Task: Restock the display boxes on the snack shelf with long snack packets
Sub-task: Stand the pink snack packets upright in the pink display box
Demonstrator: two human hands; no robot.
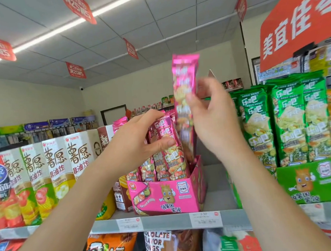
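Right grip (212, 118): I pinch one pink packet (185, 79), upright, its lower end inside the pink display box (165, 195).
Left grip (140, 138): I hold the standing packets (168, 150), thumb across their fronts.
Location: the pink display box sits at the shelf (166, 221) front edge, left of the green box (309, 180).

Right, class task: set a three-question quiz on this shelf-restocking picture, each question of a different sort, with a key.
1. True or false: the right hand pinches a green packet.
2. The left hand grips the standing packets in a display box of which colour? A) green B) pink C) blue
3. One word: is the raised packet held upright or flat?

Key:
1. False; it is pink.
2. B, the pink display box.
3. Upright.
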